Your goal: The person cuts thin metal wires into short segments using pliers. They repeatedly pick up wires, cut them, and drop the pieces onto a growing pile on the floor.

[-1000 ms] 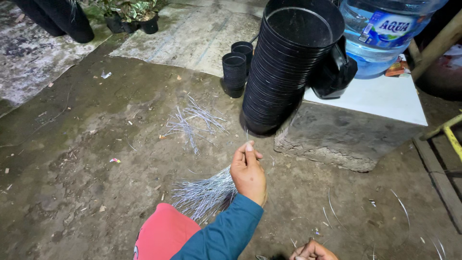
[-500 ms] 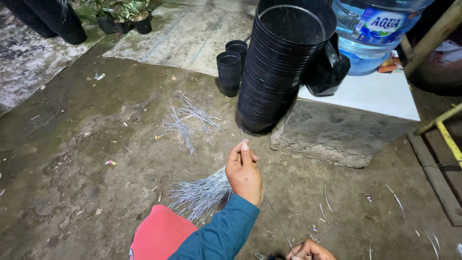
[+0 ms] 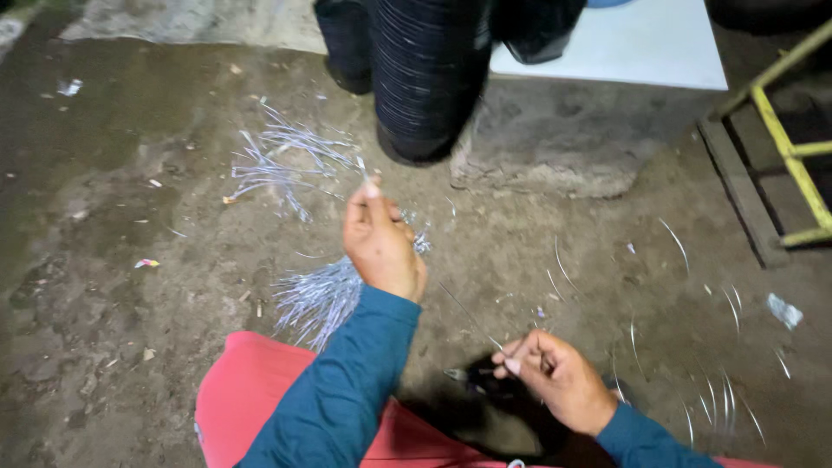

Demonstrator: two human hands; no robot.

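Observation:
My left hand is raised over the dirt floor and pinches one end of a thin wire. The wire runs down to my right hand, which grips its other end close to a dark object on my lap. Under my left hand lies a bundle of silver wire pieces. A second scatter of wire pieces lies further away on the ground. Both sleeves are teal, and red cloth covers my leg.
A tall stack of black plastic pots leans against a concrete block topped by a white slab. A smaller pot stack stands to its left. Yellow metal frame at right. Curved wire offcuts litter the ground.
The camera has tilted down and closer. My right hand has come fully into view holding the wire's end, and my left hand has lifted slightly with the other end.

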